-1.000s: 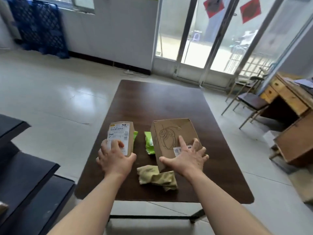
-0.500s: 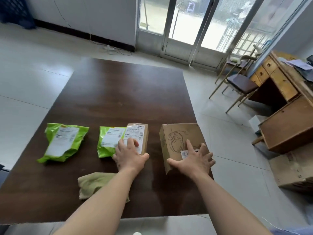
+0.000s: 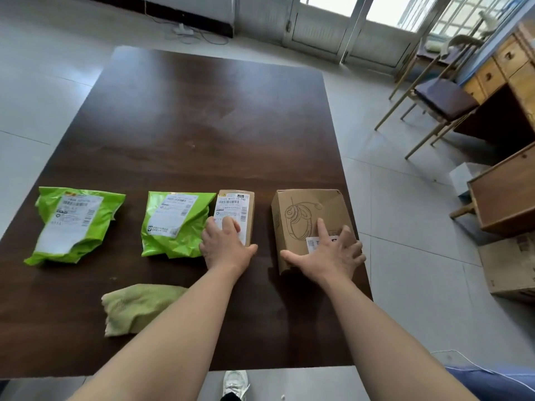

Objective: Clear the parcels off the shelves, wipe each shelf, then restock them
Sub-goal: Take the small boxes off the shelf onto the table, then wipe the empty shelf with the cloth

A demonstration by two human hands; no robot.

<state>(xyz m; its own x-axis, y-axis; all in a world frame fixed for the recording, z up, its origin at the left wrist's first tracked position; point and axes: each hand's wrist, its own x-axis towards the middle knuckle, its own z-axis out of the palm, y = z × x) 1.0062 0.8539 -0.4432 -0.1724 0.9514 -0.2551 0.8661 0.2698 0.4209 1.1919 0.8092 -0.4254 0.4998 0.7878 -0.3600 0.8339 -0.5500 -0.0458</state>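
The left green bag (image 3: 73,224) and the second green bag (image 3: 176,224) lie on the table (image 3: 202,125); the two boxes I was carrying are now down beside them, my left hand (image 3: 225,247) gripping the small box (image 3: 236,211) at its near end, my right hand (image 3: 327,256) spread flat on the big box (image 3: 307,218), hands apart; clearing moves on, I judge, and the cloth (image 3: 139,308) lies ready for wiping

The table (image 3: 202,111) is dark wood with a smooth, softly shining finish; the left mailer bag (image 3: 72,224) and the right mailer bag (image 3: 176,224) are glossy, crinkled green plastic with paper labels; the small carton (image 3: 236,209) and the large carton (image 3: 307,215) are matt brown cardboard; the cloth (image 3: 139,308) is matt, ribbed fabric; the floor (image 3: 405,256) is glossy tile.
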